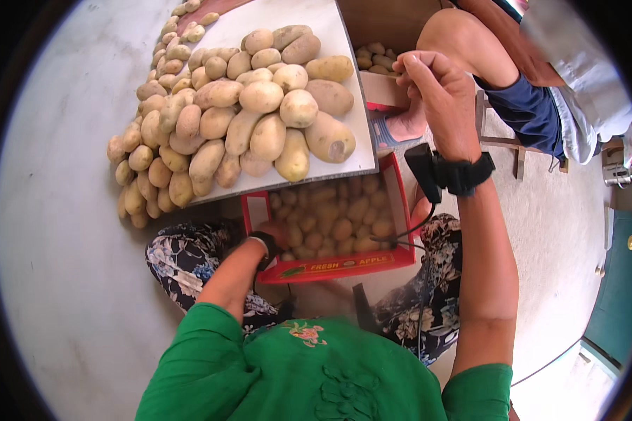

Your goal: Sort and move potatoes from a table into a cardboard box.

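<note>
A heap of potatoes [260, 97] lies on a white tabletop [366, 142], with its left side built up against the pale wall. Below the table edge, a red cardboard box [337, 271] full of potatoes stands between my knees. My left hand [275, 235] reaches into its left side and touches or nears the potatoes; the fingers are blurred, so any grip cannot be told. My right hand [434, 84] is raised to the right of the table, fingers curled, with no potato visible in it. Both wrists wear black straps, the right one with a small device and cable.
Another person [468, 47] sits at the upper right, with a bare knee and a sandalled foot near the table. Behind the table corner is a second cardboard box [384, 90] with potatoes. A black cable [424, 294] hangs from my right wrist across my lap.
</note>
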Motion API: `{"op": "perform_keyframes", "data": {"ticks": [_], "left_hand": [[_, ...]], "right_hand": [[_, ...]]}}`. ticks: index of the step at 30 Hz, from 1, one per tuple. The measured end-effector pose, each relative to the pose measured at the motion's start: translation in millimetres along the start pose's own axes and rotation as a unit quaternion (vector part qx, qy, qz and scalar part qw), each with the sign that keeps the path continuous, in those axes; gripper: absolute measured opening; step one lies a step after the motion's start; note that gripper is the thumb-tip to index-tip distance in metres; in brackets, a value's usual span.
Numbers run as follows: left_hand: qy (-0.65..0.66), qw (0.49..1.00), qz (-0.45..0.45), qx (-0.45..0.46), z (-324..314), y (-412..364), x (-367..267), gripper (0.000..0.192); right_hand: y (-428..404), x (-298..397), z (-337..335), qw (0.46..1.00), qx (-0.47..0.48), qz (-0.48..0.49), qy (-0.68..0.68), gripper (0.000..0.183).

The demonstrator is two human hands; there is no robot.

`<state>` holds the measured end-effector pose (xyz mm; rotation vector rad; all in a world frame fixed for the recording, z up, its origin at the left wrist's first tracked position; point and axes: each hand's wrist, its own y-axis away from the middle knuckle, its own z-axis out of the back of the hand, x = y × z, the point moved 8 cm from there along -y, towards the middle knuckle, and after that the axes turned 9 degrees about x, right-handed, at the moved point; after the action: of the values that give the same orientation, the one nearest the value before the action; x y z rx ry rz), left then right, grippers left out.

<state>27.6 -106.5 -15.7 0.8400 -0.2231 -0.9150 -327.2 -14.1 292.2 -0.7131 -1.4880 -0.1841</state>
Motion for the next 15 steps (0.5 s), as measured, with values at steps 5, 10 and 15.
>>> {"op": "perform_keyframes", "data": {"ticks": [5, 10, 15], "left_hand": [[0.195, 0.959, -0.029, -0.203, 29, 22, 18, 0.051], [0.446, 0.847, -0.052, -0.284, 63, 76, -21, 0.037], [0.741, 0.621, -0.151, -0.207, 90, 130, -32, 0.03]], "right_hand": [[-2, 1, -15, 0.999, 0.015, 0.041, -0.029, 0.017], [-5, -2, -9, 0.998, 0.0, 0.03, -0.052, 0.018], [-7, -5, -4, 0.996, -0.005, 0.001, -0.092, 0.025]]}}
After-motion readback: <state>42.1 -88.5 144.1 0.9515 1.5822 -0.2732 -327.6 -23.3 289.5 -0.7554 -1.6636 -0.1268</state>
